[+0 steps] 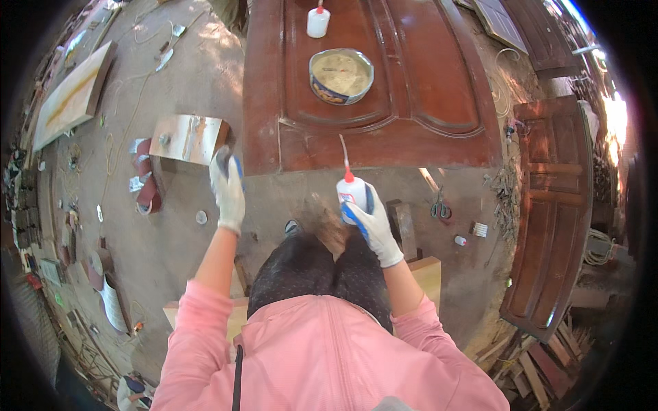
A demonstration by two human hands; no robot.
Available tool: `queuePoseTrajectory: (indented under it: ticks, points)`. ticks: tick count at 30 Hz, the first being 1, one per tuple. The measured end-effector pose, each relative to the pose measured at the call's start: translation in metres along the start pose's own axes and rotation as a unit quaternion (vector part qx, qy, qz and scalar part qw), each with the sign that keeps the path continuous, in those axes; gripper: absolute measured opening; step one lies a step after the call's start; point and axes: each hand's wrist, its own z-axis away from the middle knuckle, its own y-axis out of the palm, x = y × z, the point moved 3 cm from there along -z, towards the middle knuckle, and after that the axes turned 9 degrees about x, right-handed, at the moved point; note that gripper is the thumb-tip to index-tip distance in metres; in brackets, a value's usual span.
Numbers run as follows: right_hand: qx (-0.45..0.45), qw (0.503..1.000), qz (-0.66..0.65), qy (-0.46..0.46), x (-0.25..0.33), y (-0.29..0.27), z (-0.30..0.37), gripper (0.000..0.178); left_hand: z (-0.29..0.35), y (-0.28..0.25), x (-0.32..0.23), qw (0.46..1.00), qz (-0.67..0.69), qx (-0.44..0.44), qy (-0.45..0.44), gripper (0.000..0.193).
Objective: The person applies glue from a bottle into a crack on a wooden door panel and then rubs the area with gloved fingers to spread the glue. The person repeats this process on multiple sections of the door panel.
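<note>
My right hand (pixel 378 231), in a white glove with a blue palm, grips a white squeeze bottle (pixel 351 188). The bottle has a red cap and a long thin spout pointing up toward the door. My left hand (pixel 229 192), gloved the same way, is held up with fingers stretched out and nothing visible in it. It is close to a wooden block (pixel 186 139) and the door's left corner. In front of me lies a reddish-brown panelled door (pixel 329 152). On it stand a round tin of beige paste (pixel 341 75) and a second white bottle (pixel 318 23).
Scissors (pixel 441 207) and a small white bottle (pixel 460 240) lie on the floor to the right. Another brown door (pixel 552 212) is farther right. Sandpaper strips (pixel 147 188) and a pale board (pixel 74 96) are on the left.
</note>
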Motion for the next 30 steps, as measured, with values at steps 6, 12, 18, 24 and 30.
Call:
queuePoseTrajectory:
  ticks: [6,12,18,24,30]
  points:
    - [-0.024,0.967,0.255,0.020,-0.025,0.040,-0.037,0.058,-0.047,0.063,0.092,0.984,-0.173,0.044,0.021,0.042]
    - [-0.035,0.948,0.314,0.037,-0.009,0.060,-0.056,0.056,-0.045,0.065,0.042,0.968,-0.188,0.033,-0.162,0.044]
    - [-0.036,0.928,0.365,0.068,0.002,0.071,-0.066,0.057,-0.044,0.062,0.033,0.962,-0.187,0.043,-0.192,0.046]
    - [-0.047,0.896,0.426,0.117,0.014,0.077,-0.076,0.060,-0.044,0.063,0.029,0.957,-0.185,0.060,-0.215,0.047]
    - [-0.034,0.885,0.441,0.147,0.017,0.077,-0.085,0.058,-0.045,0.062,0.027,0.955,-0.177,0.063,-0.228,0.049]
